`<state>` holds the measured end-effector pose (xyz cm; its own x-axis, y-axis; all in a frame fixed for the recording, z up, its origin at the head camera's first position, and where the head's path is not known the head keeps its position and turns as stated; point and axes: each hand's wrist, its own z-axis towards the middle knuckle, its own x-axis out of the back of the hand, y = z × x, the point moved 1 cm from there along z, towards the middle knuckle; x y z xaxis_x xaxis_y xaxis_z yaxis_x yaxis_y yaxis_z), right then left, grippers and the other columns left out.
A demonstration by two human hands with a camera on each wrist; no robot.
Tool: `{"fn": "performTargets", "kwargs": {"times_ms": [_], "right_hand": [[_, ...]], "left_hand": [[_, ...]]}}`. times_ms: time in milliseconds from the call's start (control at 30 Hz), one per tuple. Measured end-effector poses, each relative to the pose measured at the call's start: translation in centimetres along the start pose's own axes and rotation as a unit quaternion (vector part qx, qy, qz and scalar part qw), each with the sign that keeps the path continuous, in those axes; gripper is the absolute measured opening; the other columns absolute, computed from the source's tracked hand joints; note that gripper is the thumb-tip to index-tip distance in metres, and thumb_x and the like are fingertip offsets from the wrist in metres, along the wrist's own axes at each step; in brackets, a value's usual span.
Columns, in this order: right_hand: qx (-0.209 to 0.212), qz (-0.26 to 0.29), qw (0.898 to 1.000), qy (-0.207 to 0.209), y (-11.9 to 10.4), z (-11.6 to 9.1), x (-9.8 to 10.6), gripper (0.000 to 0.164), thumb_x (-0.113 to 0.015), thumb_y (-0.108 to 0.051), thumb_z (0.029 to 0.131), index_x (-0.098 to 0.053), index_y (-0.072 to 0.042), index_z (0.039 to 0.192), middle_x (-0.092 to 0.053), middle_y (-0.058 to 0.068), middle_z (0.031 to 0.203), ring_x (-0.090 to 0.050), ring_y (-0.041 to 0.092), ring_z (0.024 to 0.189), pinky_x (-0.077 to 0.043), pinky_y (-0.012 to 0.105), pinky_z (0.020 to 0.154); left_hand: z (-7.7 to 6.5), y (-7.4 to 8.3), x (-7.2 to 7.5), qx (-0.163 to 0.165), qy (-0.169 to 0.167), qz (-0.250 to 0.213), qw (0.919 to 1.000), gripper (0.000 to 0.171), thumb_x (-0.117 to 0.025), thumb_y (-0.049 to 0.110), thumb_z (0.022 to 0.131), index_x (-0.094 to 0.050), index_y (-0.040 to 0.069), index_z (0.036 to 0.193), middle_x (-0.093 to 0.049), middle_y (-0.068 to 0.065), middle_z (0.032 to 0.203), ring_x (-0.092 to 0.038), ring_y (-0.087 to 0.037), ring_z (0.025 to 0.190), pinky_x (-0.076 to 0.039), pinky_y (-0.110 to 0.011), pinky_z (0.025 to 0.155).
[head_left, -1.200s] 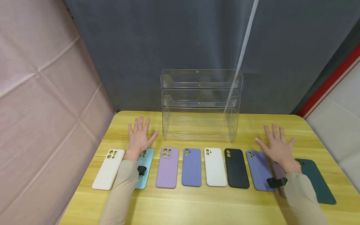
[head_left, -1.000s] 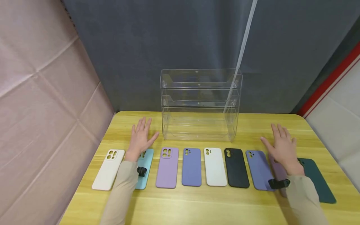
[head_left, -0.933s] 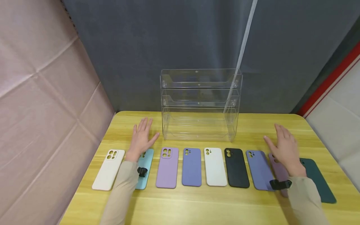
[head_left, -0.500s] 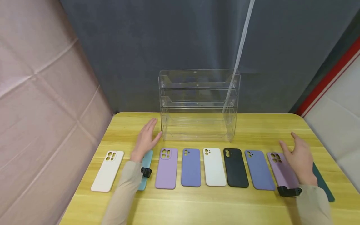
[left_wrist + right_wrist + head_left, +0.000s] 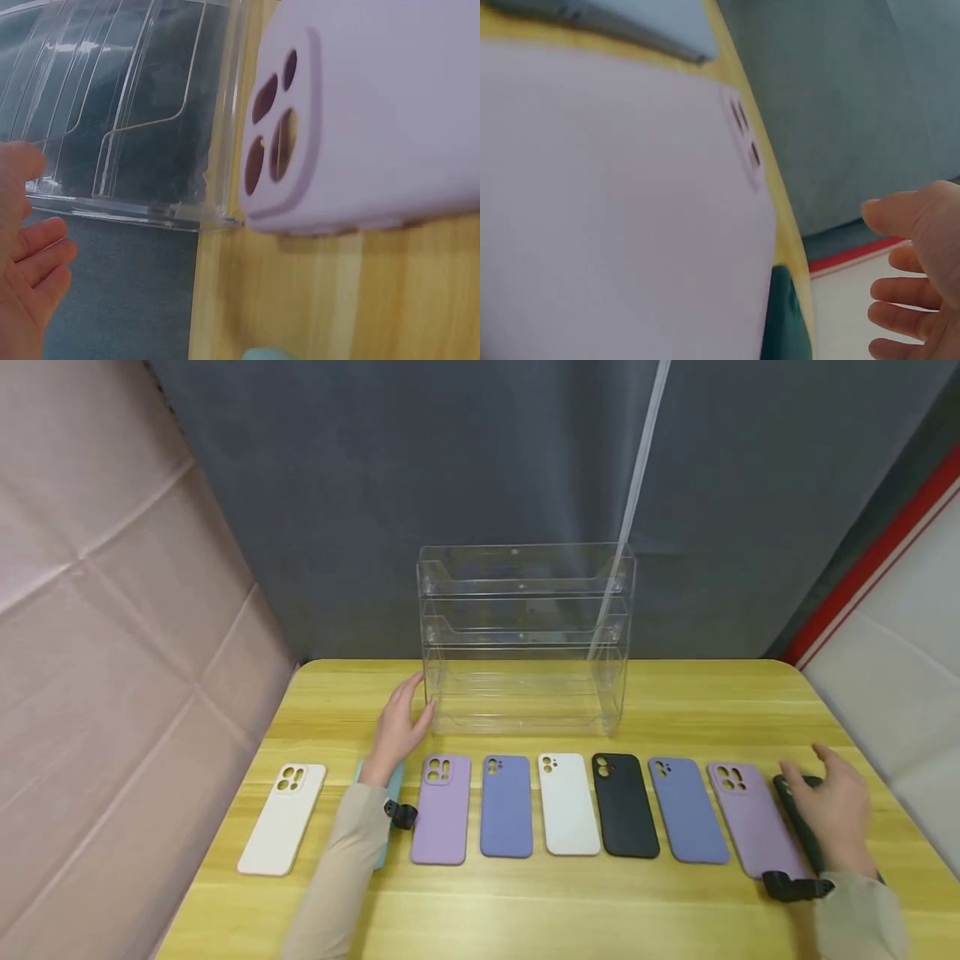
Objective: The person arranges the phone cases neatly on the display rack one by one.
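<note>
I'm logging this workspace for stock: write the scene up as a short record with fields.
surface: yellow wooden table
laid out, left to right: white phone case, teal case, lilac case, blue case, second white case, black case, second blue case, second lilac case, dark green case
behind them: clear rack, tiered
left hand: at the rack's left side; contact unclear
right hand: over the dark green case, gripping nothing
backdrop: grey curtain
</note>
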<state>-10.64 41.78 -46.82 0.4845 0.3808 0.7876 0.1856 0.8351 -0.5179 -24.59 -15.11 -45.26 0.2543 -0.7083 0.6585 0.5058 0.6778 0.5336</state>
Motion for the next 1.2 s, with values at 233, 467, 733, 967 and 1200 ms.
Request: {"fn": "performTargets", "kwargs": {"times_ms": [233,467,733,967,1200], "right_hand": [[-0.017,-0.030,0.999,-0.039,1.4,-0.5,0.1,0.062,-0.062,-0.026,0.088,-0.041,0.018,0.127,-0.045,0.043,0.117,-0.042,0.058,0.104,-0.038,0.065,0.083],[-0.027,-0.058,0.996,-0.060,2.5,-0.8,0.0,0.068,-0.066,-0.031,0.084,-0.042,0.019,0.124,-0.045,0.045,0.112,-0.044,0.059,0.098,-0.039,0.065,0.080],[-0.048,-0.084,0.989,-0.109,3.0,-1.0,0.0,0.082,-0.067,-0.042,0.082,-0.038,0.019,0.128,-0.042,0.046,0.115,-0.044,0.057,0.099,-0.041,0.063,0.078],[-0.047,-0.095,0.987,-0.118,3.2,-1.0,0.0,0.084,-0.069,-0.042,0.081,-0.037,0.020,0.127,-0.042,0.046,0.114,-0.045,0.057,0.098,-0.041,0.063,0.076],[-0.049,-0.107,0.985,-0.125,3.3,-0.8,-0.1,0.084,-0.070,-0.042,0.079,-0.038,0.020,0.126,-0.042,0.047,0.113,-0.046,0.057,0.094,-0.042,0.062,0.074]], "left_hand": [[0.2,-0.1,-0.3,0.019,0.011,-0.104,0.9943,0.045,-0.054,0.005,0.093,-0.041,-0.007,0.135,-0.051,-0.027,0.125,-0.054,-0.038,0.109,-0.050,-0.047,0.090],[0.4,-0.1,-0.5,0.063,0.021,-0.160,0.9849,0.043,-0.054,0.003,0.093,-0.043,-0.004,0.134,-0.054,-0.026,0.119,-0.057,-0.035,0.102,-0.054,-0.046,0.083],[0.5,-0.2,-1.0,0.093,0.035,-0.188,0.9770,0.042,-0.055,-0.002,0.091,-0.046,-0.003,0.132,-0.056,-0.025,0.117,-0.057,-0.035,0.100,-0.055,-0.049,0.080],[0.6,-0.3,-1.2,0.092,0.046,-0.210,0.9723,0.042,-0.056,-0.005,0.089,-0.048,-0.006,0.130,-0.055,-0.029,0.115,-0.056,-0.040,0.098,-0.054,-0.053,0.077],[0.7,-0.4,-1.3,0.106,0.038,-0.196,0.9741,0.039,-0.054,-0.004,0.090,-0.048,-0.008,0.128,-0.055,-0.027,0.117,-0.057,-0.035,0.100,-0.054,-0.049,0.080]]}}
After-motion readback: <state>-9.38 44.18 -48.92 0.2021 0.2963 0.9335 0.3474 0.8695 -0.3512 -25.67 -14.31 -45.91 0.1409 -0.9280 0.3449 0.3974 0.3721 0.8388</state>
